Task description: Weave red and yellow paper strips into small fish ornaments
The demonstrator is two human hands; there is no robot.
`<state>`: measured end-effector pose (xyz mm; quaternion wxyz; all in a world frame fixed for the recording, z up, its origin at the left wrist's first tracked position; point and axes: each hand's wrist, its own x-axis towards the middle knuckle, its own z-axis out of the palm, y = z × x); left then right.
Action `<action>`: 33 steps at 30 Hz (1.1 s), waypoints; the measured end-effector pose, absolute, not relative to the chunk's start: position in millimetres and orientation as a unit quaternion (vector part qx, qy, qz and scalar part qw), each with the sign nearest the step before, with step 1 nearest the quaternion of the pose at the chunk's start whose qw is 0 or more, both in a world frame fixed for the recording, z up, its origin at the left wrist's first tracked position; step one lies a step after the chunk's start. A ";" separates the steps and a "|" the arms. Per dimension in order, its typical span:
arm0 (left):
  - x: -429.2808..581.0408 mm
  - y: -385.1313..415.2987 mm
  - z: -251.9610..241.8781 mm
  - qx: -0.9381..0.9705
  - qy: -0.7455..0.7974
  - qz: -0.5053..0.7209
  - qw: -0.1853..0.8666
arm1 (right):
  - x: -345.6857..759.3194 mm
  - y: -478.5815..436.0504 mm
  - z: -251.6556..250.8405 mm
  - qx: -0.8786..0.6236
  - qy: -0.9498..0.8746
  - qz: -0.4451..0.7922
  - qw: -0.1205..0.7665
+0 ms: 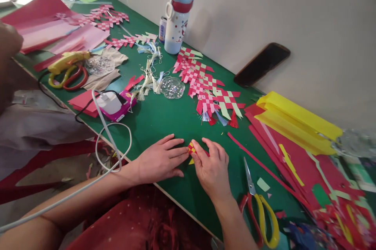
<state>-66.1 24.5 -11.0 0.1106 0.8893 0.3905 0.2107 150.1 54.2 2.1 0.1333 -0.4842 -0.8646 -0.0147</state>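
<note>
A small red and yellow woven paper piece [191,148] lies on the green table in front of me, partly covered by my fingers. My right hand [214,164] is closed over it, thumb and index finger pressed on the weave. From the other side my left hand [163,159] lies flat with fingers stretched out, its fingertips at the left edge of the piece. To the right are scissors [258,211] with red and yellow handles and a long narrow red paper strip [264,168].
Finished-looking woven paper fish [205,81] lie beyond my hands, near a bottle [178,23] and a dish of googly eyes [172,87]. A phone [262,64] leans on the wall. A white cable [110,138] crosses my left forearm. Yellow sheets [293,121] lie right; another person is at left.
</note>
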 end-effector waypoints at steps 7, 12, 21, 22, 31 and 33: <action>-65.4 24.5 -9.9 0.888 0.392 0.211 0.113 | 152.7 54.9 -1.1 -0.484 -0.860 0.015 0.160; -65.4 24.1 -10.6 0.889 0.395 0.201 0.113 | 154.8 55.8 -1.8 -0.482 -0.860 0.019 0.164; -65.2 24.9 -8.8 0.887 0.395 0.208 0.118 | 154.5 54.7 -1.0 -0.469 -0.866 0.013 0.171; -65.0 24.9 -8.6 0.887 0.395 0.207 0.117 | 154.1 54.3 -0.7 -0.467 -0.869 0.009 0.164; -64.8 25.6 -11.0 0.885 0.391 0.223 0.119 | 151.9 55.2 -1.9 -0.464 -0.870 -0.013 0.165; -65.0 25.8 -11.8 0.886 0.390 0.223 0.118 | 152.0 55.3 -1.9 -0.464 -0.870 -0.012 0.165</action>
